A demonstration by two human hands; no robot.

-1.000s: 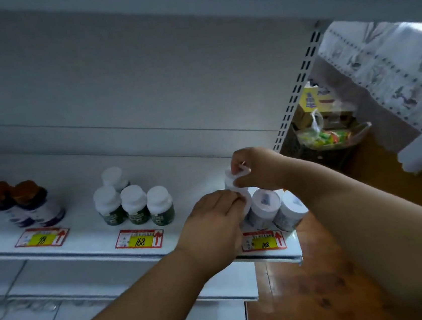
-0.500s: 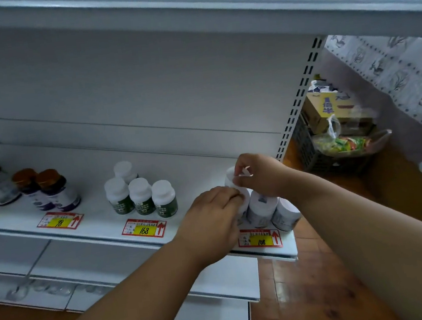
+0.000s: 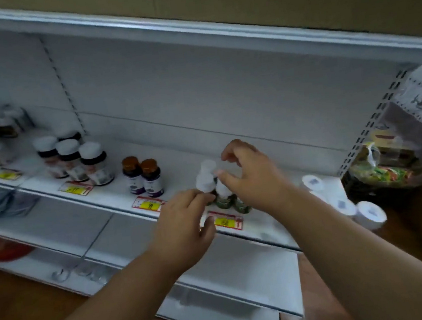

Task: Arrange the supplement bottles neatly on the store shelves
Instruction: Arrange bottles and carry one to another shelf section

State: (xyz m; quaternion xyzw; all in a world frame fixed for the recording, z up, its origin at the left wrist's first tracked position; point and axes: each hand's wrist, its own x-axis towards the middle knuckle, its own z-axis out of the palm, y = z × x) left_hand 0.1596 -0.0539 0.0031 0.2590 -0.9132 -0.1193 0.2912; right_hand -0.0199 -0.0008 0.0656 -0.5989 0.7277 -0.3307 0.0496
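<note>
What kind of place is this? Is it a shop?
Most likely a shop, yes. Small bottles with brown caps stand in groups on a long white shelf, and yellow price tags are stuck along its front edge. Metal shelving with slotted posts like this is typical of stores.

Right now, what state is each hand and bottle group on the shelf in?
left hand: fingers loosely curled at the green-label bottles, grip unclear through blur.
right hand: fingers spread and curved over the same group.
green-label bottles: upright, capped, clustered.
brown-cap bottles: upright pair, untouched.
dark white-cap bottles: upright, in a row.
white bottles: at the shelf's right end, untouched.
</note>
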